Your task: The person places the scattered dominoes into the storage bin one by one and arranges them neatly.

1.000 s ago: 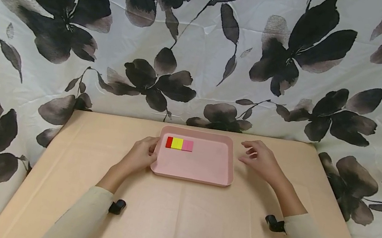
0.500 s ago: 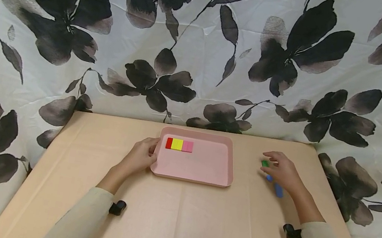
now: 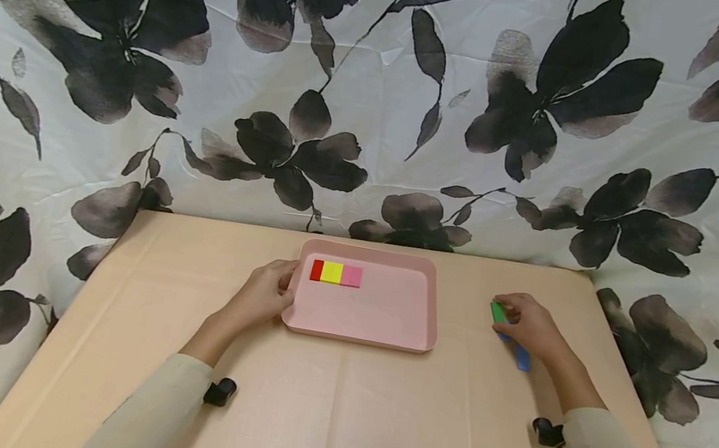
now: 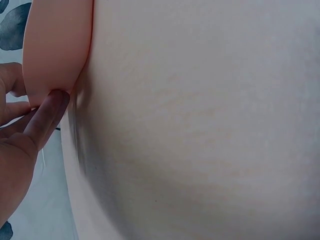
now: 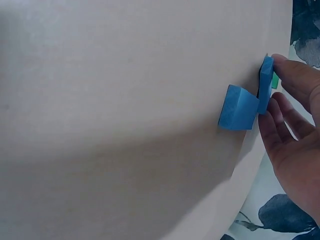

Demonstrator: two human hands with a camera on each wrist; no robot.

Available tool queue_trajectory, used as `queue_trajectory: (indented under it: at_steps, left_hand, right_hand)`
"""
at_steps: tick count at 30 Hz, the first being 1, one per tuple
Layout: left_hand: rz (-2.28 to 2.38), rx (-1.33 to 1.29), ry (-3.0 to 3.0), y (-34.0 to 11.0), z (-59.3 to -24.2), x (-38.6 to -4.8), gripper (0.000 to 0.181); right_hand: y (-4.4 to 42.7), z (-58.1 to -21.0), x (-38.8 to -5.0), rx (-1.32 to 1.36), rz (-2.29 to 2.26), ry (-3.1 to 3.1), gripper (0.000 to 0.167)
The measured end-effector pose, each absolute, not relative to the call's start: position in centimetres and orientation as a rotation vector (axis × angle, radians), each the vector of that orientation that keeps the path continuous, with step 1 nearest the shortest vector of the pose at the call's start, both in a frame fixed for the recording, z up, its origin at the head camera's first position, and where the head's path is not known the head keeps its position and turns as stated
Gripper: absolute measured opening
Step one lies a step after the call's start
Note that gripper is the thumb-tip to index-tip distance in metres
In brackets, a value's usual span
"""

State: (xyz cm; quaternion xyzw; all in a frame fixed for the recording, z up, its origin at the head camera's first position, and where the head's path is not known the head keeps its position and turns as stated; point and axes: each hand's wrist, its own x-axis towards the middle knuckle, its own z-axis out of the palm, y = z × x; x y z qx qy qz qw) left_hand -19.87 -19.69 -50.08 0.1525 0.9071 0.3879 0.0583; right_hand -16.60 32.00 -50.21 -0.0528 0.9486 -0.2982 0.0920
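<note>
A pink tray (image 3: 372, 321) lies on the table. On its upper left sit a red block (image 3: 317, 270), a yellow block (image 3: 332, 273) and a pink block (image 3: 351, 276), side by side in a row. My left hand (image 3: 264, 289) grips the tray's left edge, with fingertips against its outer wall (image 4: 57, 55). To the right of the tray, my right hand (image 3: 528, 324) pinches a green block (image 3: 498, 311) between thumb and fingers. Close by in the right wrist view are a thin blue piece (image 5: 266, 85) and a thicker blue block (image 5: 239, 107); the green block is mostly hidden behind the thin piece.
The beige table (image 3: 335, 410) ends at a white cloth with dark flowers (image 3: 422, 108) hanging behind it. Black wrist cameras sit at both sleeves.
My right hand has moved right, away from the tray, to the green and blue pieces, and its fingers have closed on the green block. The left hand keeps its place on the tray.
</note>
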Motion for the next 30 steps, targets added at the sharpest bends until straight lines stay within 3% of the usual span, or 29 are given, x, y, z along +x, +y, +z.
queue_trajectory:
  at_steps: [30]
  left_hand:
    - [1.207, 0.444, 2.724, -19.7, -50.0, -19.7, 0.06]
  right_hand:
    - [30.1, -49.3, -17.3, -0.203, -0.912, 2.879, 0.05]
